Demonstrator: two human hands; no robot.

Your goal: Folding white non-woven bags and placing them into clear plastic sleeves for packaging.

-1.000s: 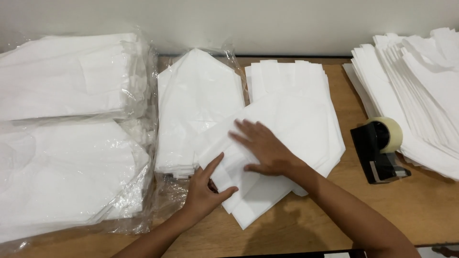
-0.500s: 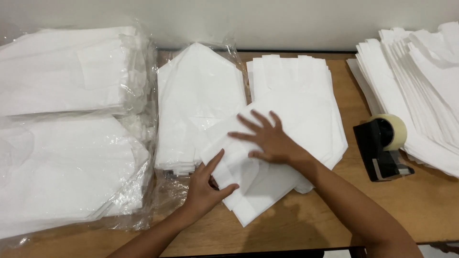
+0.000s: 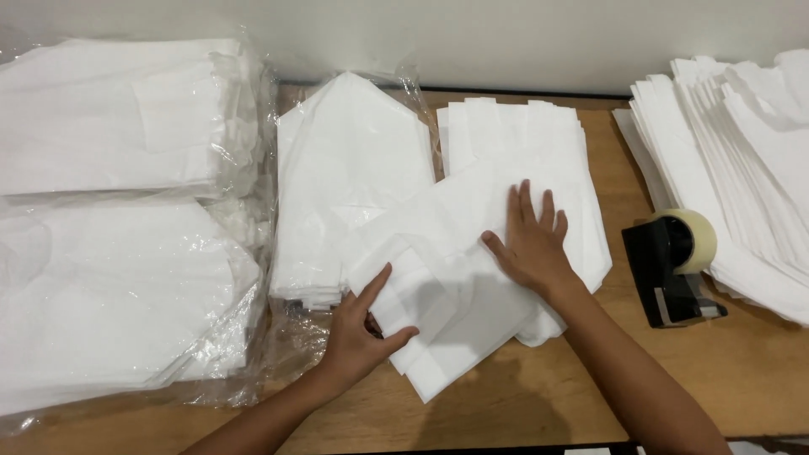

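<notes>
The person's right hand (image 3: 533,240) lies flat, palm down and fingers spread, on a white folded sheet (image 3: 455,295) that sits askew on the wooden table (image 3: 539,396), well to the left of the tape dispenser (image 3: 670,270). The left hand (image 3: 358,333) rests on the sheet's lower left corner, farther still from the tape dispenser, with the thumb on top of the corner and the fingers stretched out flat along its edge. Neither hand is closed around anything; both simply press on the sheet, and they are apart from each other with a stretch of the sheet between them.

The sheet overlaps a stack of white sheets (image 3: 522,143) that lies just left of the tape dispenser, reaching toward the wall. Beyond that stack, farther left of the dispenser, lies an opened clear wrapper holding a pile of white sheets (image 3: 350,185). At the far left edge, well apart from the dispenser, two big bundles wrapped in clear plastic (image 3: 118,236) lie one behind the other. Just to the right of the tape dispenser, touching its back edge, a fanned heap of white sheets (image 3: 742,160) runs off the table's right side.
</notes>
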